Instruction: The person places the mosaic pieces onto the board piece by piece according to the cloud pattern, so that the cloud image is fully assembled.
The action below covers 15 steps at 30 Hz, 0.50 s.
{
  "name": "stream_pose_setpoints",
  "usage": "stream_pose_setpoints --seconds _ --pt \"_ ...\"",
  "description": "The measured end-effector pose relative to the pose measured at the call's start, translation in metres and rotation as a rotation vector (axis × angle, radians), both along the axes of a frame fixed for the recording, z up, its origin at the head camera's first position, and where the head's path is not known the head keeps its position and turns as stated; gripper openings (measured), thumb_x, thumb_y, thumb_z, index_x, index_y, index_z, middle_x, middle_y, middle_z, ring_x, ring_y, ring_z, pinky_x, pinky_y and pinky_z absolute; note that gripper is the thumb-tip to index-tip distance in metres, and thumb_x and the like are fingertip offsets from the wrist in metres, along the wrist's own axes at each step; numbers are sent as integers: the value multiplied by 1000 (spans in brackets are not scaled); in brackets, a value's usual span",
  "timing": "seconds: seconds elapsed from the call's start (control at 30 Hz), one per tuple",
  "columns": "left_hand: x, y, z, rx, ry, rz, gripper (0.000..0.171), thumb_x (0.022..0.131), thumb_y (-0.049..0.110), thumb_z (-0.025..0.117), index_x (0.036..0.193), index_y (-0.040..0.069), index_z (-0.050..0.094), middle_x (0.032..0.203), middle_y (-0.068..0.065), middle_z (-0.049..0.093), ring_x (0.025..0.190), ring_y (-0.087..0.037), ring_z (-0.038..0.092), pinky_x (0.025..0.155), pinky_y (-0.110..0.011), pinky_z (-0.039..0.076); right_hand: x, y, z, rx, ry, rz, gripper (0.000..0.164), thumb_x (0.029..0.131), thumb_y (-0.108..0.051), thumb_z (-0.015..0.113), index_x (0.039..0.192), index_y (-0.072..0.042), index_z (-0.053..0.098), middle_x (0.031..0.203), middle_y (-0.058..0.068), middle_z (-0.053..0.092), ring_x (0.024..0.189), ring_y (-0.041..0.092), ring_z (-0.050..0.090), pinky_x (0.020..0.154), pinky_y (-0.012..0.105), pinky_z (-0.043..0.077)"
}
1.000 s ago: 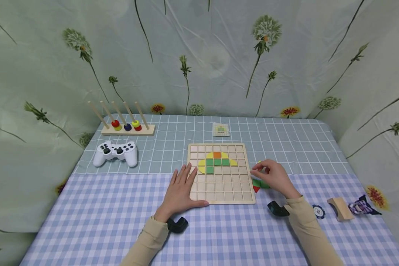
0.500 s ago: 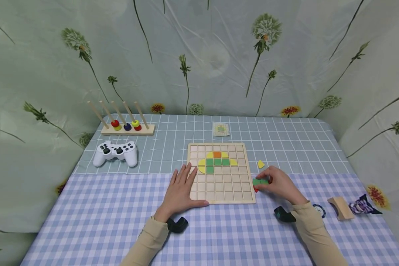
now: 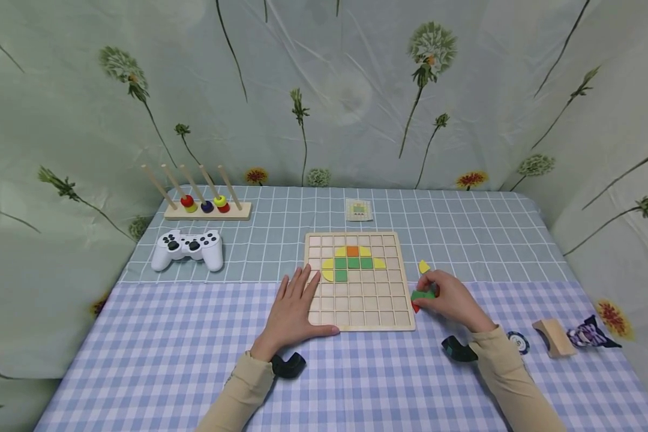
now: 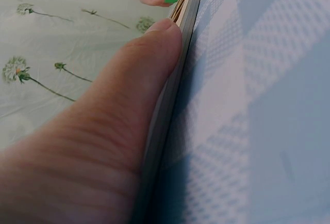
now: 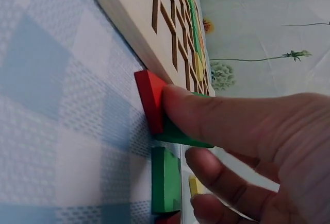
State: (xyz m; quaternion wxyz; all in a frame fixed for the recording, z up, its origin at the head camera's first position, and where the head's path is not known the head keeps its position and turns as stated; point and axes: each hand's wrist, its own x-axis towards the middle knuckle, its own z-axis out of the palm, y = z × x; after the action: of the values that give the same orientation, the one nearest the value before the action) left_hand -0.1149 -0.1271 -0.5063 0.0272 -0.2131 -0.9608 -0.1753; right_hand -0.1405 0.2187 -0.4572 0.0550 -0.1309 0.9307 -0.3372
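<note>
One green piece (image 5: 178, 135) pinched beside the board (image 3: 362, 305)

Your left hand (image 3: 297, 309) spreads straight fingers over the board's left edge, thumb at its near edge; light pressure should steady it. Right of the board, your right hand (image 3: 449, 297) pinches the green piece, which seems to touch a red piece (image 5: 148, 100): lift straight up to avoid dragging that along. A spare green block (image 5: 165, 180) and yellow piece (image 3: 423, 266) lie on that side; the picture card (image 3: 359, 210) sits beyond the board.
</note>
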Motion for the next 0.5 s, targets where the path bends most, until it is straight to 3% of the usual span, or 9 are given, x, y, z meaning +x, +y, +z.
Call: stream_pose_setpoints --seconds 0.33,0.5 --pt "0 1 1 2 1 -2 117 67 83 54 153 12 18 157 -11 10 143 -26 3 114 -44 -1 1 1 0 -75 -33 -68 20 76 -17 81 81 -11 63 64 -2 52 53 13 39 46 25 33" --pt "1 0 0 6 1 -2 117 67 83 55 153 12 18 157 -11 10 143 -26 4 114 -44 -1 -4 -11 1 -135 -26 -42 21 78 -19 80 82 -10 61 63 -1 49 52 12 38 45 24 32"
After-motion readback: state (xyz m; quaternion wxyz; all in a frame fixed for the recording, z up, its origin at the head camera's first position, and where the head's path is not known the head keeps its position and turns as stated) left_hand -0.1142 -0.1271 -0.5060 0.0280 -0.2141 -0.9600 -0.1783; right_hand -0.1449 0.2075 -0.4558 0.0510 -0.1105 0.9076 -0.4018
